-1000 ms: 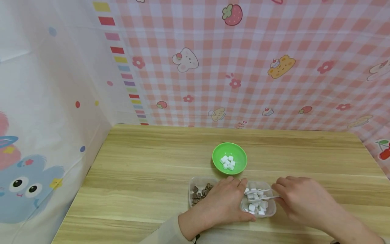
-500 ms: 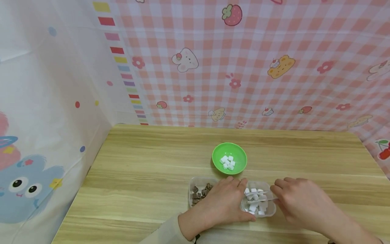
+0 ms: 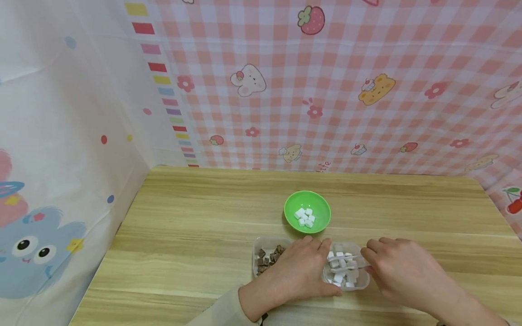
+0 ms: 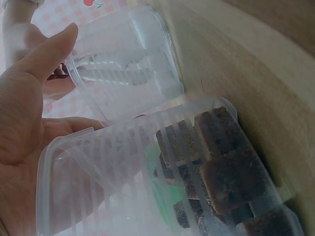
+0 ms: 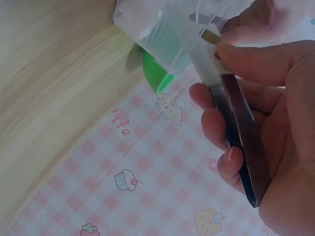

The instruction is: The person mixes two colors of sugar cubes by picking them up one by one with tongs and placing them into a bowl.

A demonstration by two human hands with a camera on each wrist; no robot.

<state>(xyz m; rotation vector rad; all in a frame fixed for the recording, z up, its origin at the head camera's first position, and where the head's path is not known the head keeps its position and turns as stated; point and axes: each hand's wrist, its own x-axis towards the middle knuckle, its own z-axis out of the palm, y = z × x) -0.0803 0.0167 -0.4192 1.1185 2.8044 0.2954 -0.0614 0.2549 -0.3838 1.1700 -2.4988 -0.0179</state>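
My left hand [image 3: 299, 271] holds the clear plastic container [image 3: 354, 248] of white cubes [image 3: 338, 277], thumb at its near side and fingertips at its far side. My right hand [image 3: 401, 267] grips tongs [image 5: 246, 142] by their dark, shiny handle. The pale, ridged arms of the tongs reach into that container among the cubes; whether a cube is between them I cannot tell. A second clear container [image 4: 47, 162] holds brown cubes [image 4: 231, 179] and stands to the left, partly hidden under my left hand in the head view.
Behind the containers stands a green bowl [image 3: 320, 206] with several white cubes in it. All stand near the front of the wood-grain table [image 3: 195, 217]. A pink checked cloth [image 3: 277, 122] hangs along the back edge, and a white cloth [image 3: 81, 113] hangs at the left.
My right hand has shifted slightly left, and the arms of the tongs have moved a little among the white cubes. My left hand and the containers have stayed in place.
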